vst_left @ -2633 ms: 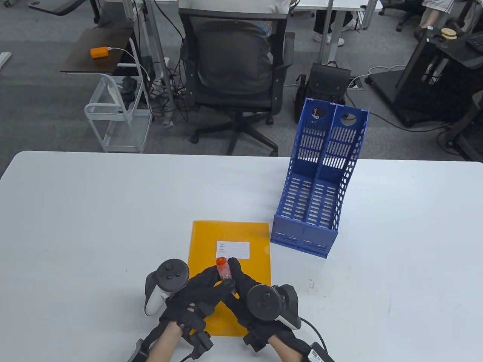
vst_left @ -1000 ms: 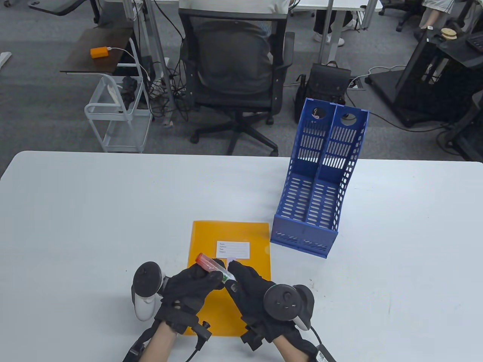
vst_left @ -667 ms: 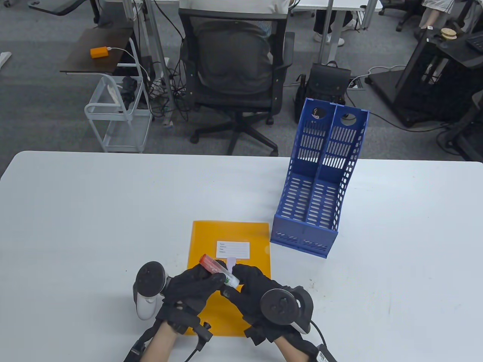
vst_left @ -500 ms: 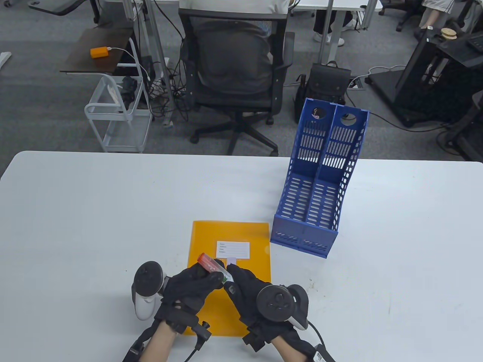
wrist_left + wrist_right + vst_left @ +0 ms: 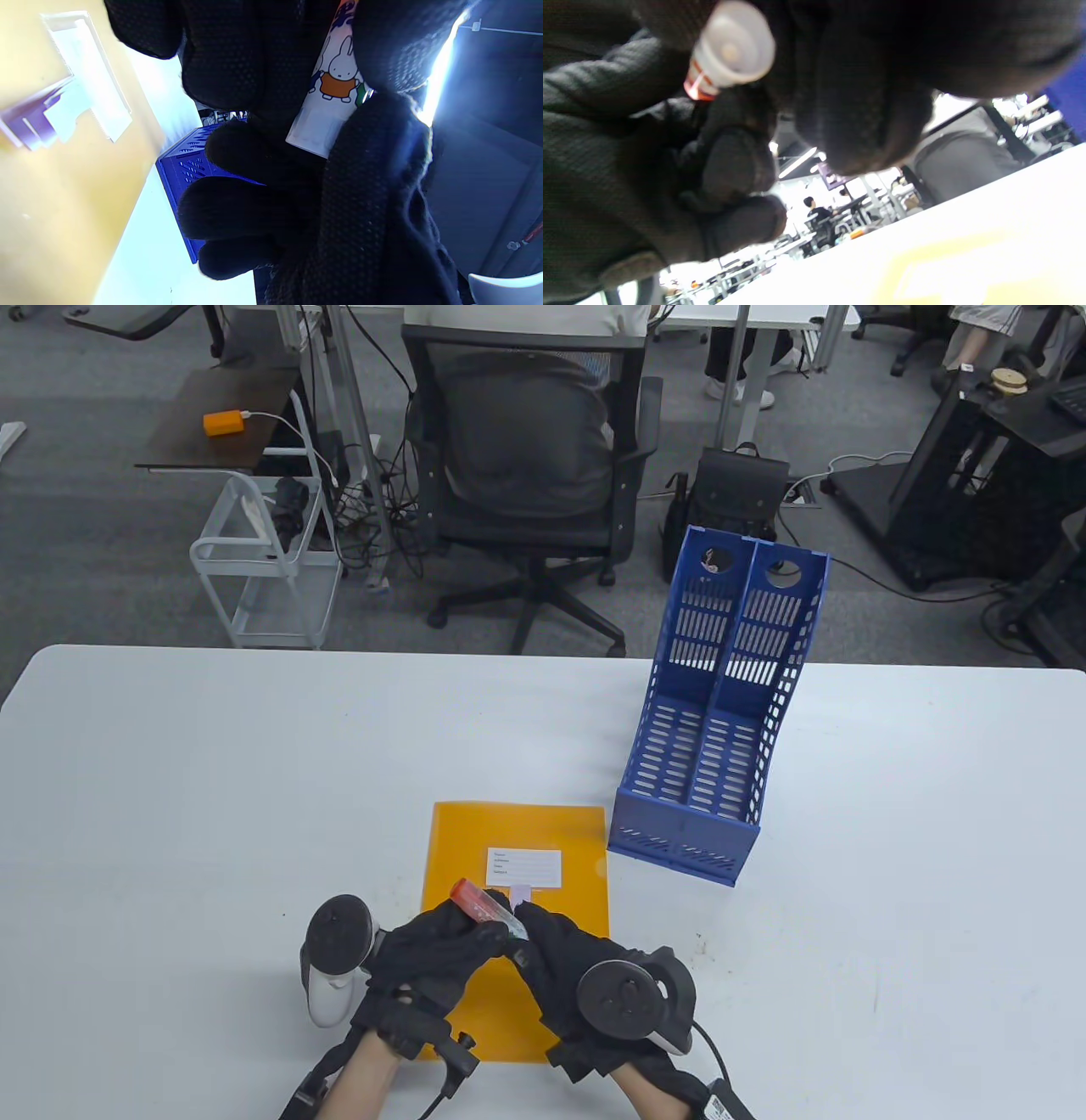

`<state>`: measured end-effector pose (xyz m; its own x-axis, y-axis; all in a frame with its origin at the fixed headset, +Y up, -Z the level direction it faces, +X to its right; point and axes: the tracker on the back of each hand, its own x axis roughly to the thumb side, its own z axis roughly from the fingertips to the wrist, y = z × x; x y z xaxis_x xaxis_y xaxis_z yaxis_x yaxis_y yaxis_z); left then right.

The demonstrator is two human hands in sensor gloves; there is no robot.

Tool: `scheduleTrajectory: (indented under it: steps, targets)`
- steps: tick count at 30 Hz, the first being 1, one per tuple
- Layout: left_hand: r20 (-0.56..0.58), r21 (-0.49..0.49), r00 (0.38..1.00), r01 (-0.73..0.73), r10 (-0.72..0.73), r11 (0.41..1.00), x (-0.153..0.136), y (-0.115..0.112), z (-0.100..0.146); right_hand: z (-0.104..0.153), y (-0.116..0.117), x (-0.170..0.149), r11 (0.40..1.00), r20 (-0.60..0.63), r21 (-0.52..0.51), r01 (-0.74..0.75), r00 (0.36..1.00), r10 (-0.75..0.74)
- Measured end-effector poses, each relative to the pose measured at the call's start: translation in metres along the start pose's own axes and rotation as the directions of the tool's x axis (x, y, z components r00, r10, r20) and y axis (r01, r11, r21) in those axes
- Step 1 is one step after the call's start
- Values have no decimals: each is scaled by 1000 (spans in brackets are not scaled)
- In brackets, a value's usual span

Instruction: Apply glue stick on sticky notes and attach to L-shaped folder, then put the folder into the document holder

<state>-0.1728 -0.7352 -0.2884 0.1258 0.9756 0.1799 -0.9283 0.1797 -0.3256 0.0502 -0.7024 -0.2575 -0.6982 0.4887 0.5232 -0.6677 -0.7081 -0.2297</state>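
The orange L-shaped folder [image 5: 517, 840] lies flat near the table's front edge, with a white label [image 5: 524, 867] on it. A small purple-and-white sticky note [image 5: 520, 892] sits just below the label, also seen as the sticky note [image 5: 29, 123] in the left wrist view. Above the folder, my left hand [image 5: 471, 931] grips the glue stick [image 5: 482, 903] around its rabbit-printed body [image 5: 335, 97], red end pointing up-left. My right hand [image 5: 528, 935] pinches the stick's lower end [image 5: 729, 51]. The blue document holder [image 5: 721, 712] stands to the right, both slots showing nothing inside.
The white table [image 5: 170, 814] stretches bare to the left and right of the folder. The holder stands just past the folder's far right corner. Beyond the table's far edge are an office chair [image 5: 526, 475], a white wire cart [image 5: 263, 568] and a black bag [image 5: 738, 487].
The glue stick went from upright to tilted up-left. Both hands kept hold of it; the right hand shifted slightly back and forth at its lower end. Folder and holder stayed put.
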Motion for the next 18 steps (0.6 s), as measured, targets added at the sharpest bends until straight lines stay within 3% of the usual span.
scheduleTrajectory:
  steps: [6, 11, 18]
  targets:
    - [26, -7, 999, 24, -24, 1000, 6, -2, 1, 1, -6, -1, 997, 27, -51, -54, 998, 55]
    - [17, 10, 1000, -8, 7, 1000, 5, 1, 2, -1, 2, -5, 994, 20, 95, 60, 998, -62]
    - [13, -11, 1000, 17, -16, 1000, 3, -2, -1, 0, -3, -1, 996, 35, -17, -91, 995, 91]
